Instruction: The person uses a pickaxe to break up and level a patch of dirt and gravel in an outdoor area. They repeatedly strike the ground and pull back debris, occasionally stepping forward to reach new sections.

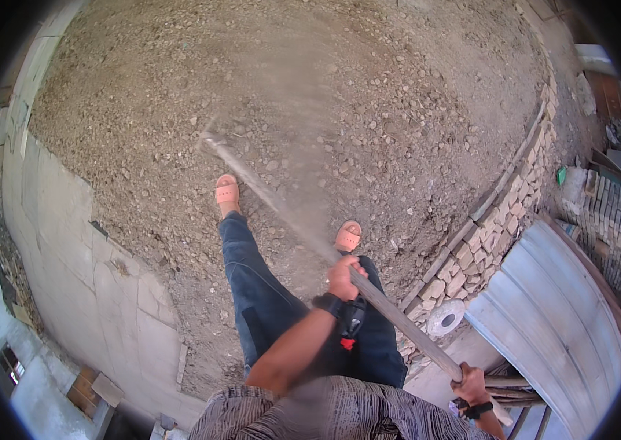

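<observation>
A long wooden handle (277, 206) runs diagonally across the view, from the soil ahead down to the lower right. The head of this long-handled tool (207, 137) is at the far end, low over or on the ground; it is too blurred to tell its kind. Around the middle of the shaft my left hand (346, 278) is closed, with a black band on its wrist. Farther back, near the butt end, my right hand (470, 382) grips the same handle. Loose, stony soil (266, 148) lies under the tool and around my feet in pink slippers (227, 188).
Cracked concrete paving (63, 220) borders the soil on the left. Along the right runs a low wall of stacked broken bricks (486, 242). Behind it are a corrugated metal sheet (552, 319), a white ring-shaped object (445, 317) and a brick stack (613, 214).
</observation>
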